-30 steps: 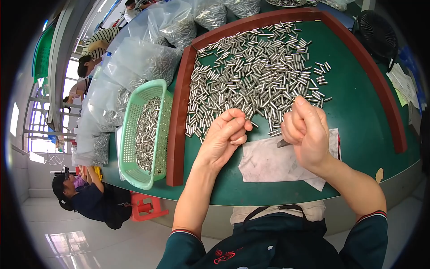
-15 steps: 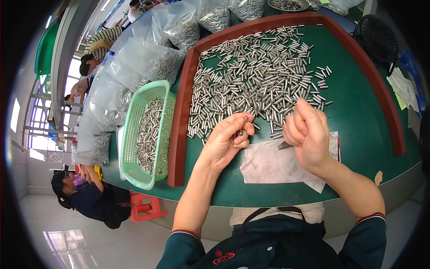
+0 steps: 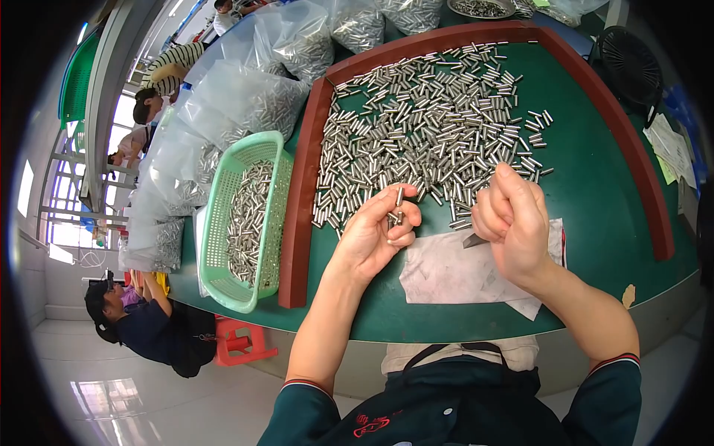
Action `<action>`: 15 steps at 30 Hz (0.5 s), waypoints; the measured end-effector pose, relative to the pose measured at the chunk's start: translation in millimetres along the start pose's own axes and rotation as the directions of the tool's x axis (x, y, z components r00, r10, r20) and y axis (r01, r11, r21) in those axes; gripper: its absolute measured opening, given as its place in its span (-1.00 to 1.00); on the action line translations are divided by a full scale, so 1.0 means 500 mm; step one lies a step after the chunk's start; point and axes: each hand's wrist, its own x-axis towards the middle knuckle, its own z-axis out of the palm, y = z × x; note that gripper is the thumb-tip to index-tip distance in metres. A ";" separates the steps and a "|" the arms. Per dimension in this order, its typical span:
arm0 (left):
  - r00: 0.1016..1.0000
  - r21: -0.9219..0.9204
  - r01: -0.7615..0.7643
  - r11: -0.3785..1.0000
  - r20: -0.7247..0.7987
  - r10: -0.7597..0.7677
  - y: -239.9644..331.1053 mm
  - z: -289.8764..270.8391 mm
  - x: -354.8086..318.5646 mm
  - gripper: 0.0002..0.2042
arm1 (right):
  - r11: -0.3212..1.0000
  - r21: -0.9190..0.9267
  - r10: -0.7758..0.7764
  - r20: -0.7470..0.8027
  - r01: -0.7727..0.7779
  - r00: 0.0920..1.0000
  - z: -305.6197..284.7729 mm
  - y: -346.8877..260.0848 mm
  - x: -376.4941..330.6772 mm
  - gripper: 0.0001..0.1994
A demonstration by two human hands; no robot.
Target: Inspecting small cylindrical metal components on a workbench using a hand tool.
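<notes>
Metal pins point(image 3: 399, 207) stand pinched upright in left hand point(image 3: 375, 234) fingertips, above the green table point(image 3: 595, 186); right hand point(image 3: 513, 223) clenched on a small blade point(image 3: 473, 240); loose pins point(image 3: 424, 134) fill the red-rimmed area; green basket point(image 3: 223, 230) holds more.

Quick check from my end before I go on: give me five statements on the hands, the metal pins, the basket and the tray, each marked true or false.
1. The left hand holds small metal pins between its fingertips. True.
2. The right hand is empty. False: a small dark tool sticks out of its grip.
3. The green basket is empty. False: it holds many metal pins.
4. The basket stands left of the red-rimmed tray, outside it. True.
5. A pale sheet lies on the green surface under the hands. True.
</notes>
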 end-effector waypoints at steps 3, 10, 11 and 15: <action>0.999 -0.042 0.047 0.998 -0.019 -0.047 0.002 -0.004 0.002 -0.82 | 1.000 0.007 0.001 0.002 -0.001 1.000 -0.001 0.000 0.000 -0.58; 0.998 0.034 -0.057 0.998 0.037 0.055 0.008 0.001 -0.002 -0.67 | 1.000 0.007 0.006 -0.008 -0.006 1.000 0.000 0.001 0.000 -0.57; 0.991 0.178 -0.120 0.977 -0.034 0.128 0.004 0.009 -0.003 -0.68 | 1.000 0.008 0.008 -0.006 -0.008 1.000 -0.002 0.002 0.001 -0.57; 0.852 0.866 -0.294 0.403 0.047 0.522 -0.022 0.020 0.007 -0.85 | 1.000 -0.003 -0.004 -0.008 0.004 1.000 0.002 0.000 -0.002 -0.57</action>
